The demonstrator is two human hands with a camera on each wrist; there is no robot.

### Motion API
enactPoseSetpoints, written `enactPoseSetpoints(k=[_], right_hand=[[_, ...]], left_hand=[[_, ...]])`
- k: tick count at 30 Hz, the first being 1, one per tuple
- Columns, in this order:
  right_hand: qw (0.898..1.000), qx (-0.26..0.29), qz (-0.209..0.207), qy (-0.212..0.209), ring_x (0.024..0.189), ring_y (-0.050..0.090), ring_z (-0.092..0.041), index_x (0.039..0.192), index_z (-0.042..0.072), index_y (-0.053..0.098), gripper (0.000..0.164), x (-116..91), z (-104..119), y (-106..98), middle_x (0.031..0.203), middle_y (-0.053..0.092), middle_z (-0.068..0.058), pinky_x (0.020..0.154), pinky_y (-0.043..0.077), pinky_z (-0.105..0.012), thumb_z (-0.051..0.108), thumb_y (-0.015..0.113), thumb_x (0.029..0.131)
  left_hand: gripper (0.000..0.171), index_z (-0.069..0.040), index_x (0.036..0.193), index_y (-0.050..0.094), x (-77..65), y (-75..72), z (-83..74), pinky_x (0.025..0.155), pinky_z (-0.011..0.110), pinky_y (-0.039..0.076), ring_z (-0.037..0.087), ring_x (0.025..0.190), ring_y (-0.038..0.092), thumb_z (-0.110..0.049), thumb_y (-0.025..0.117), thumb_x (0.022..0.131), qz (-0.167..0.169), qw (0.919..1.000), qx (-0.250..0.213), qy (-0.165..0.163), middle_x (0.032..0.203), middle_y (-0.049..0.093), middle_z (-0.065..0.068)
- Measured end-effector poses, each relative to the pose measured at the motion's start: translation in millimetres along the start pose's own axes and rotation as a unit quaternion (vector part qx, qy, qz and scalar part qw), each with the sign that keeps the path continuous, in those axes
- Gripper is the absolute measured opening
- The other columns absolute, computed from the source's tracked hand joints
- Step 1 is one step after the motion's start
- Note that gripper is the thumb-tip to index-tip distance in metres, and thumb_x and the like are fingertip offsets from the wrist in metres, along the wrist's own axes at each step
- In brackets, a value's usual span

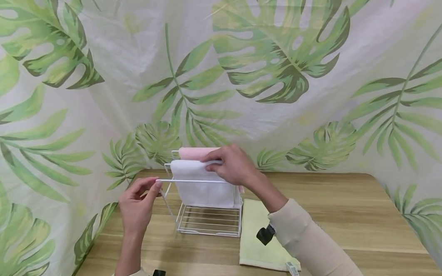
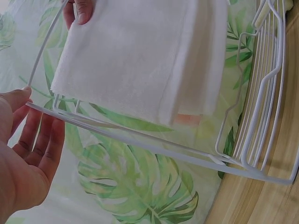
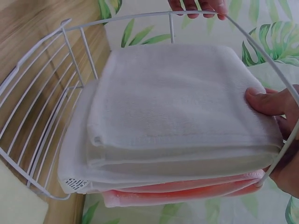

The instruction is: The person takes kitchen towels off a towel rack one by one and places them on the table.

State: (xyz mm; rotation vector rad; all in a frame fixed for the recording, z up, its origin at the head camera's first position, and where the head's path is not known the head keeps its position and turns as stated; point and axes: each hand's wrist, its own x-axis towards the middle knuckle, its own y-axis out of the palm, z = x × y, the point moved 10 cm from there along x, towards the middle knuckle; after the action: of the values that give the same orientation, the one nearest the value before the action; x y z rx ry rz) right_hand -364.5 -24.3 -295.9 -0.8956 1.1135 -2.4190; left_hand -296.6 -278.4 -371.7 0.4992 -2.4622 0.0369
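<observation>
A white wire rack (image 1: 209,234) stands on the table with a shelf of thin bars at its base. Over its middle rail hangs a folded white towel (image 1: 203,189); a pink towel (image 1: 197,153) hangs behind it. With thumb and fingers my left hand (image 1: 138,204) pinches the upper left front corner of the rack. My right hand (image 1: 235,166) grips the white towel by its top edge, thumb on the near face, as the right wrist view shows. In that view a printed label (image 3: 76,183) shows at the lower corner of the white cloth.
A pale yellow-green towel (image 1: 263,246) with a white tag (image 1: 292,269) lies flat to the right of the rack, partly under my right forearm. Behind the wooden table (image 1: 352,211) hangs a leaf-patterned curtain (image 1: 274,128), which also runs down both sides.
</observation>
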Motion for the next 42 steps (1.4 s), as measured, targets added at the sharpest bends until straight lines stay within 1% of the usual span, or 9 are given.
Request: enactPoseSetpoints(k=[5,11,14,18,19,25,29,37,42], right_hand=[[1.0,0.003,-0.024,-0.005,0.102,0.079,-0.012,0.112,0.022,0.086,0.018,-1,2,-5,0.109,0.084,0.004,0.082,0.063,-0.031,0.019,0.083,0.095],[0.998,0.006,-0.051,-0.022,0.104,0.08,-0.015,0.111,0.018,0.086,0.017,-1,5,-11,0.109,0.084,0.001,0.085,0.065,-0.032,0.016,0.083,0.095],[0.998,0.007,-0.062,-0.031,0.096,0.08,-0.015,0.111,0.016,0.086,0.016,0,8,-14,0.11,0.084,-0.001,0.08,0.062,-0.03,0.015,0.082,0.095],[0.996,0.001,-0.074,-0.044,0.091,0.079,-0.015,0.111,0.015,0.086,0.016,2,11,-20,0.109,0.084,-0.003,0.08,0.062,-0.03,0.015,0.082,0.096],[0.996,0.002,-0.077,-0.05,0.093,0.08,-0.015,0.111,0.015,0.086,0.016,3,13,-22,0.109,0.084,-0.003,0.081,0.063,-0.031,0.015,0.082,0.096],[0.99,0.031,-0.11,-0.083,0.103,0.081,-0.017,0.107,0.013,0.086,0.014,8,25,-43,0.106,0.084,-0.002,0.083,0.065,-0.031,0.01,0.082,0.094],[0.986,0.045,-0.126,-0.095,0.104,0.081,-0.018,0.105,0.012,0.086,0.013,9,32,-55,0.105,0.084,-0.004,0.082,0.065,-0.029,0.009,0.083,0.094],[0.983,0.036,-0.138,-0.111,0.103,0.081,-0.017,0.107,0.01,0.086,0.013,14,45,-74,0.107,0.084,-0.004,0.079,0.061,-0.023,0.008,0.082,0.094],[0.98,0.043,-0.155,-0.12,0.094,0.081,-0.015,0.106,0.01,0.086,0.012,14,52,-95,0.105,0.084,-0.005,0.077,0.061,-0.024,0.008,0.083,0.094]], left_hand=[[0.017,0.018,0.105,0.073,0.7,0.5,0.6,0.064,0.018,0.065,0.008,0.071,0.074,0.009,0.079,0.092,0.002,0.9999,-0.012,0.004,0.089,0.078,0.0],[0.019,0.02,0.105,0.072,0.7,0.8,1.6,0.064,0.019,0.066,0.006,0.073,0.074,0.008,0.079,0.093,0.0,0.9997,-0.025,0.005,0.088,0.077,0.004],[0.018,0.02,0.105,0.071,0.5,0.6,1.6,0.064,0.019,0.066,0.006,0.073,0.074,0.009,0.078,0.093,0.0,0.9996,-0.027,0.005,0.089,0.077,0.001],[0.018,0.02,0.105,0.071,0.0,0.5,1.6,0.064,0.019,0.066,0.006,0.073,0.074,0.01,0.078,0.092,0.001,0.9997,-0.026,0.002,0.089,0.077,0.0],[0.018,0.02,0.105,0.071,-0.1,0.6,1.5,0.064,0.019,0.066,0.006,0.073,0.074,0.009,0.078,0.093,0.001,0.9997,-0.025,0.0,0.089,0.077,0.001],[0.019,0.021,0.105,0.071,0.3,2.1,0.3,0.065,0.018,0.066,0.006,0.075,0.074,0.008,0.078,0.093,0.004,0.9996,-0.027,0.001,0.086,0.076,0.001],[0.019,0.022,0.105,0.07,1.1,1.9,0.2,0.065,0.018,0.066,0.006,0.074,0.074,0.009,0.077,0.093,0.004,0.9995,-0.031,0.003,0.086,0.076,0.0],[0.02,0.021,0.105,0.071,1.3,1.7,1.1,0.064,0.018,0.065,0.006,0.073,0.074,0.008,0.078,0.093,0.004,0.9993,-0.036,0.005,0.085,0.076,0.003],[0.018,0.022,0.105,0.07,1.2,2.7,0.9,0.064,0.018,0.065,0.006,0.072,0.074,0.01,0.077,0.093,0.006,0.9992,-0.039,0.003,0.084,0.076,-0.001]])
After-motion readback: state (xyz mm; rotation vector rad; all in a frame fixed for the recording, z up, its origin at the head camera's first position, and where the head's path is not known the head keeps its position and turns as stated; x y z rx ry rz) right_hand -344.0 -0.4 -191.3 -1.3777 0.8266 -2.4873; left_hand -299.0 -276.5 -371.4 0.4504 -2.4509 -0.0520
